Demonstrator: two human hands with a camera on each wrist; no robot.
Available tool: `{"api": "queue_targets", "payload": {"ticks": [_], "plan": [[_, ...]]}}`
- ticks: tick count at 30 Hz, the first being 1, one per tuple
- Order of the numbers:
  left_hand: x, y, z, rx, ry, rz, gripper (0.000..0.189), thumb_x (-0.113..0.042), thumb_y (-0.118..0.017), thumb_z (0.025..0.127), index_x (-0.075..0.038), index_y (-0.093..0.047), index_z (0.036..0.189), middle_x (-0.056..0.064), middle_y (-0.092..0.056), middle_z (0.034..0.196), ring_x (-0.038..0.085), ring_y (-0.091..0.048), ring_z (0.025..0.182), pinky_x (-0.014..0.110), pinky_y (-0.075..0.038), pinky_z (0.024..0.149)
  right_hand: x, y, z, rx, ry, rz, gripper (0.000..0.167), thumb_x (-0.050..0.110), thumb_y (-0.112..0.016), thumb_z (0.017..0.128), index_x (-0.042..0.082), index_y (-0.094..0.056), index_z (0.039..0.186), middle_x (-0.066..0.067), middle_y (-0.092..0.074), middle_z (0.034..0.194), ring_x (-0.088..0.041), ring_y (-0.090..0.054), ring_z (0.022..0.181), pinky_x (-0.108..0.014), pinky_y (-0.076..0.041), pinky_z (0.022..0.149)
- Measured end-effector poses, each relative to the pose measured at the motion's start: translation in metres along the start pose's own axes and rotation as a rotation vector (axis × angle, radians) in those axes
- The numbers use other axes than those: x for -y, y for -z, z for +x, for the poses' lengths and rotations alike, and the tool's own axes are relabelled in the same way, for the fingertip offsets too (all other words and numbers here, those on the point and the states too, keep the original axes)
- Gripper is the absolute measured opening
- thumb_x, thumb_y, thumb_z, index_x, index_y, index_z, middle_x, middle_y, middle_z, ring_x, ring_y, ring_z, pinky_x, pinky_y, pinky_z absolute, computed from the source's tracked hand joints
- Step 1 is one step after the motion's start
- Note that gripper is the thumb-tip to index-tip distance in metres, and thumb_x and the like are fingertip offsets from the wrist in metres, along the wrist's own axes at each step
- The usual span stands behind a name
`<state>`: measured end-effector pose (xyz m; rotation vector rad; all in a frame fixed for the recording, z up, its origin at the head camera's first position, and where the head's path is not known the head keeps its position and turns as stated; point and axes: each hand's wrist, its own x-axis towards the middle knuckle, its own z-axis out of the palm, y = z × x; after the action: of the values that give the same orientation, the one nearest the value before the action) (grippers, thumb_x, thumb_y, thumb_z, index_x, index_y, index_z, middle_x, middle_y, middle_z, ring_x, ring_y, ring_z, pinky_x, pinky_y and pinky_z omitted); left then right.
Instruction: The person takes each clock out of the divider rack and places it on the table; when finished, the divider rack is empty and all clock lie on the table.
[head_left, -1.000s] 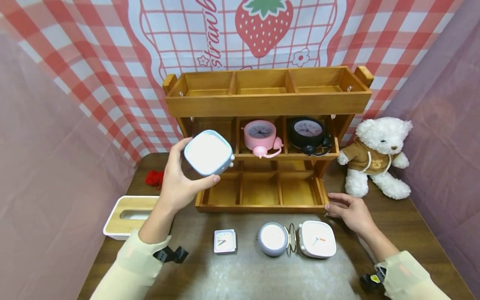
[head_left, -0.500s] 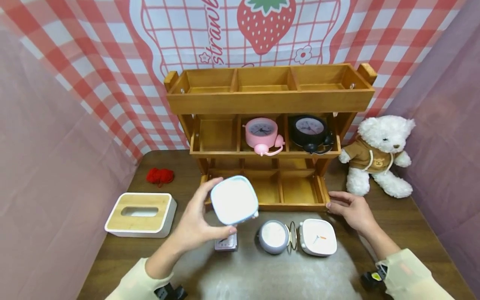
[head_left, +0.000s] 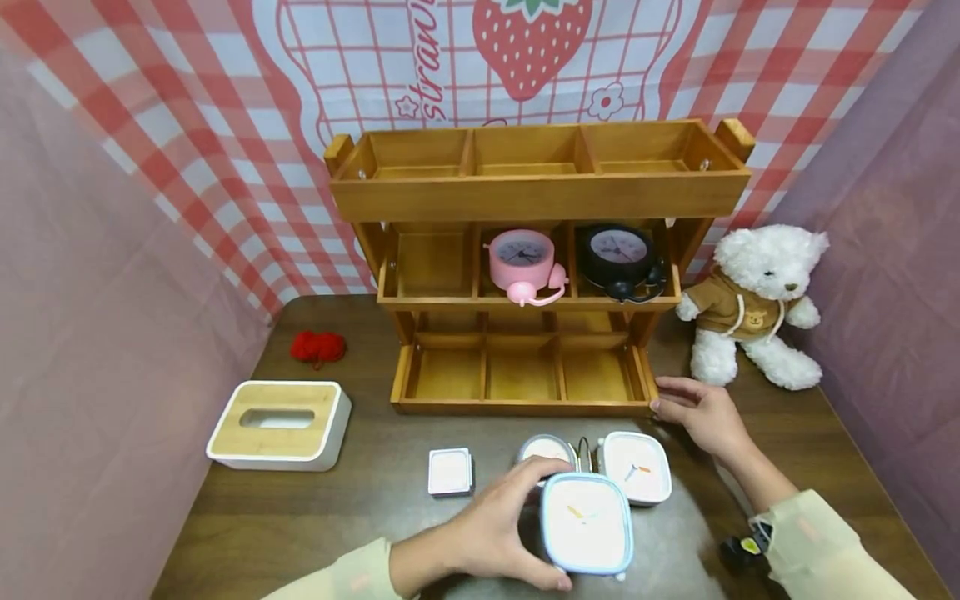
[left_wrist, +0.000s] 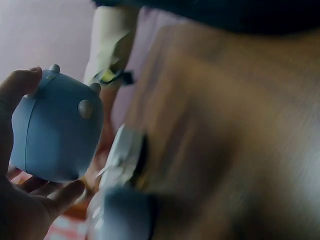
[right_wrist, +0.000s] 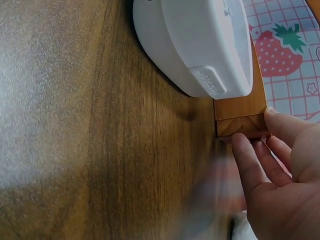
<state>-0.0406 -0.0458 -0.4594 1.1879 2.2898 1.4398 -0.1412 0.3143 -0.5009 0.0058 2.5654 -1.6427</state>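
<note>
In the head view my left hand (head_left: pixel 498 525) grips a light blue square alarm clock (head_left: pixel 587 525) above the table, thumb on its near side and fingers at its far side. The clock partly hides a round grey clock (head_left: pixel 543 447). Beside that stands a white alarm clock (head_left: pixel 636 468), and a small square clock (head_left: pixel 450 472) is to the left. My right hand (head_left: pixel 705 417) holds the lower right front corner of a wooden tiered shelf (head_left: pixel 521 408). The right wrist view shows the thumb and fingers on that wooden end (right_wrist: pixel 242 125).
The shelf's middle tier carries a pink alarm clock (head_left: pixel 522 265) and a black alarm clock (head_left: pixel 618 260). A white teddy bear (head_left: pixel 753 312) sits right of the shelf. At left are a tissue box (head_left: pixel 277 425) with a wooden lid and a red yarn bundle (head_left: pixel 318 347).
My left hand has carried the blue clock from in front of the middle tier down and right, toward the near table. Its dial now faces up into view. The right hand stays at the shelf corner.
</note>
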Motion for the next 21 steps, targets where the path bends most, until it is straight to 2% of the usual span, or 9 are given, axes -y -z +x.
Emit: {"api": "queue_targets", "payload": {"ticks": [5,10,14,21], "plan": [[0.002,-0.026,0.007,0.099,-0.058,0.159,0.105,-0.039,-0.097,0.065,-0.018,-0.039,0.15,-0.005,-0.056,0.139,0.001,-0.052,0.125,0.016,-0.041,0.106,0.001,-0.001,-0.001,-0.002,0.005,0.023,0.053,0.015,-0.075,0.094,-0.01,-0.057,0.138,-0.034,-0.064,0.128,-0.002,-0.073,0.086,-0.026,-0.061,0.076],[0.006,-0.042,0.013,0.168,-0.047,0.193,0.101,-0.044,-0.093,0.071,-0.018,-0.036,0.151,-0.005,-0.055,0.137,0.0,-0.05,0.125,0.013,-0.039,0.105,0.001,-0.002,0.001,0.002,-0.005,0.009,0.053,0.017,-0.074,0.095,-0.008,-0.058,0.138,-0.033,-0.062,0.132,0.0,-0.072,0.088,-0.027,-0.061,0.077],[0.01,-0.051,0.018,0.197,-0.033,0.205,0.1,-0.045,-0.092,0.073,-0.017,-0.036,0.15,-0.003,-0.053,0.138,0.0,-0.049,0.125,0.012,-0.038,0.106,0.0,-0.002,0.001,0.006,-0.009,0.007,0.054,0.018,-0.075,0.095,-0.008,-0.057,0.139,-0.033,-0.063,0.13,0.0,-0.071,0.088,-0.027,-0.061,0.077],[0.015,-0.065,0.029,0.204,-0.06,0.246,0.098,-0.043,-0.092,0.073,-0.014,-0.036,0.149,-0.001,-0.052,0.14,0.0,-0.047,0.129,0.01,-0.033,0.108,0.002,-0.001,0.0,-0.002,-0.007,0.02,0.053,0.017,-0.075,0.095,-0.009,-0.058,0.138,-0.034,-0.063,0.13,0.001,-0.071,0.087,-0.026,-0.06,0.077]]}}
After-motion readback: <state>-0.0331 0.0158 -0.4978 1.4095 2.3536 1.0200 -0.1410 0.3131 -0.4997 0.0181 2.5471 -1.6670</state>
